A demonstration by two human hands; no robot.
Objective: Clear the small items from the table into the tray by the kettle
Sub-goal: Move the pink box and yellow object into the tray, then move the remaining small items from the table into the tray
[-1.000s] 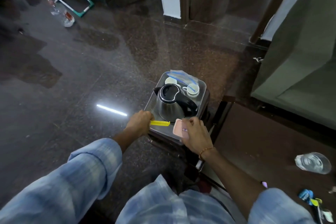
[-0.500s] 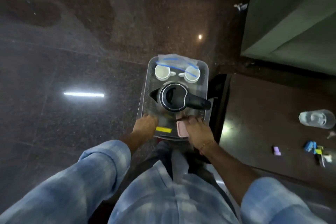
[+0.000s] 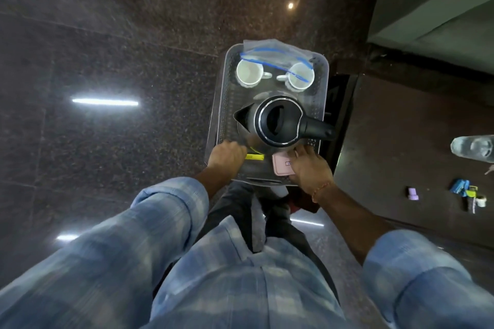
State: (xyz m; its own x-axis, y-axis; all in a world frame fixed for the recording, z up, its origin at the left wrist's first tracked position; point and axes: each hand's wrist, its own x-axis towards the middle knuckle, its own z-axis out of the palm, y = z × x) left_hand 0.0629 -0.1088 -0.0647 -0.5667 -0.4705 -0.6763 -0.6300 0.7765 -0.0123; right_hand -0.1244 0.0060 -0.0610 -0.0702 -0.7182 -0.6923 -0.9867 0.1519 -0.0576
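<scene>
Two hands work at the near end of the clear tray (image 3: 227, 93), which sits at about 12 o'clock from the person. The left hand (image 3: 226, 156) is curled over the tray's near-left rim, fingers folded down, touching the end of a yellow strip (image 3: 254, 157); whether it pinches the strip cannot be told. That strip lies flat, its long axis running 9 to 3 o'clock. The right hand (image 3: 310, 167) rests on a pink case (image 3: 280, 168), fingers partly spread and laid over its right side, thumb side hidden, so the closeness of the grip is unclear. The case lies flat in the tray's near-right corner, just beside the strip.

Behind them stands the kettle (image 3: 278, 121), lid open, spout toward 9 o'clock and handle toward 3. At the tray's far end sit two white cups (image 3: 248, 73) under a clear bag (image 3: 275, 53). On the dark table (image 3: 401, 141) at 3 o'clock lie a purple item (image 3: 413, 193), a cluster of blue and yellow items (image 3: 466, 192) and a clear bottle (image 3: 473, 147).
</scene>
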